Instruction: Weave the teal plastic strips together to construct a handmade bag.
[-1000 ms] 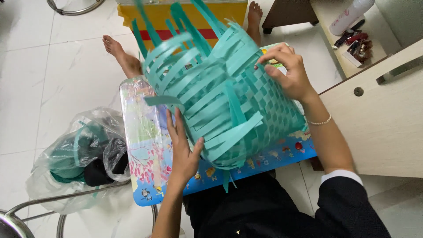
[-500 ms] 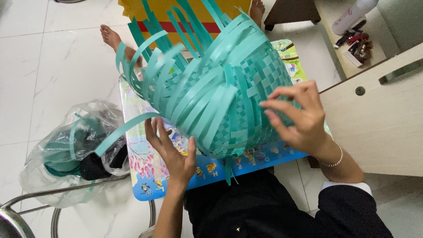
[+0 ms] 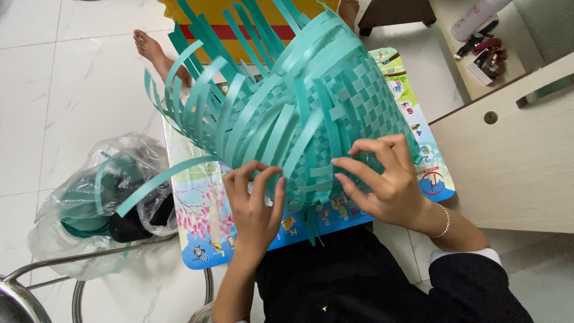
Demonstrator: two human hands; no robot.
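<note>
The half-woven teal plastic-strip basket [image 3: 311, 119] lies on its side on the colourful picture mat [image 3: 203, 221] across the person's lap; the left hand [image 3: 254, 206] pinches a loose strip at the near rim, fingers curled; the right hand [image 3: 388, 179] rests half-open, fingertips pressing the weave. The springy free strips could slip from the pinch and loosen the last rows; a hard tug may kink one.

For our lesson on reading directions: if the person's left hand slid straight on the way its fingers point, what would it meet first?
The left hand points up and away from the body, so it would likely run straight into the loose teal strips of the woven basket its fingertips already touch.
</note>
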